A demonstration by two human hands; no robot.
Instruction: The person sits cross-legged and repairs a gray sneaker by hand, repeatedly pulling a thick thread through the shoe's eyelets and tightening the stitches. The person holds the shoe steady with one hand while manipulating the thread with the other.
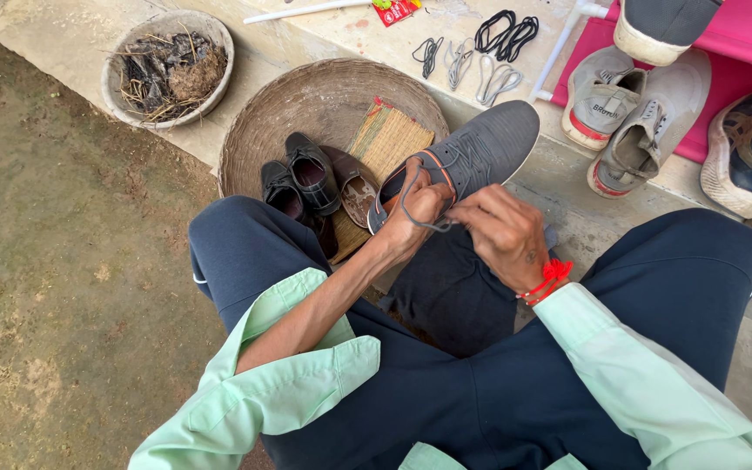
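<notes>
Lacing up a grey sneaker (472, 157) on the lap, both hands busy at its near end.

The left hand (418, 209) is pinched around a loop of dark shoelace (411, 204) right at the shoe's opening, and the right hand (505, 233), red thread bracelet (550, 277) on the wrist, has its fingers curled tight just beside it; looks like it's gripping the other lace end, but I can't really see that bit. The sneaker's toe points away, resting over the edge of a big woven basket (306, 100) that holds a pair of small black shoes (302, 178) and a woven mat (389, 139). Far left there's a bowl of dry debris (167, 68), spare laces (480, 52) lie on the far ledge, and more worn sneakers (633, 117) sit off to the right on a pink mat (741, 43).
</notes>
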